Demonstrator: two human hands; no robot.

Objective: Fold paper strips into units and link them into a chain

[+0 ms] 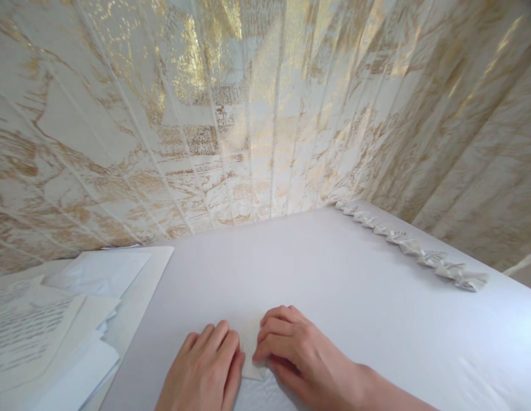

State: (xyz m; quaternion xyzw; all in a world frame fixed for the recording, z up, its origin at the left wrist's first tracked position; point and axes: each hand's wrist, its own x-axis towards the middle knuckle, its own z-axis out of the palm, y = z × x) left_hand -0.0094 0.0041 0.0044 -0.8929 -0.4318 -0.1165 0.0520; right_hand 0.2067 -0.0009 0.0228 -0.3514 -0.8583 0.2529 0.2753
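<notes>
A small off-white piece of folded paper [251,348] lies on the white tabletop between my two hands. My left hand [208,365] is closed over its left side, fingers curled down and thumb alongside them. On the right edge, my right hand [293,348] is closed too, its bent fingertips gripping and pressing the paper. My fingers cover both sides of the sheet, so its full shape is hidden.
Several small folded paper pieces [409,246] stand in a row along the table's right edge. Printed and blank sheets [38,331] are stacked at the left. A gold-patterned curtain [231,142] hangs behind the white table [265,268].
</notes>
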